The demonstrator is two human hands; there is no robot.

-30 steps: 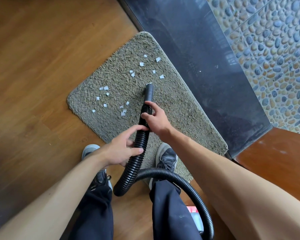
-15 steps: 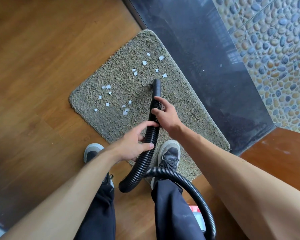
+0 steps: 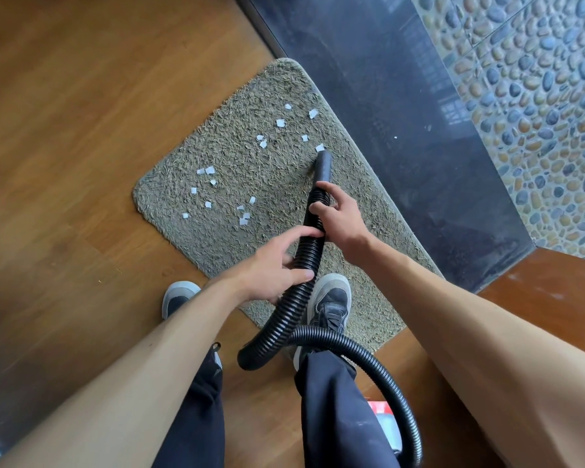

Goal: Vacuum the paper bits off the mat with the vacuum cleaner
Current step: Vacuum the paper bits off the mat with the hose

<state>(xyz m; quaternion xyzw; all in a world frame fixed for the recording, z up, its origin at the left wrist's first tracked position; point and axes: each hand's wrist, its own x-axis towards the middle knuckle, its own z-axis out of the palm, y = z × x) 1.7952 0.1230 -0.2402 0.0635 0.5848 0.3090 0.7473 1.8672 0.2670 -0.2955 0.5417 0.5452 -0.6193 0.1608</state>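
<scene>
A shaggy grey-green mat lies on the wooden floor. Several small white paper bits are scattered over its left and far parts. A black ribbed vacuum hose runs up between my legs and ends in a smooth nozzle that rests on the mat, touching one paper bit. My right hand grips the hose just behind the nozzle. My left hand grips the hose lower down.
A dark stone threshold borders the mat's right side, with pebble tiling beyond. My right shoe stands on the mat's near corner, my left shoe on the wood floor. A red and white vacuum body shows behind my right leg.
The nozzle has slid forward and to the right across the mat until it reaches a paper bit near the far right. Both hands moved with the hose.
</scene>
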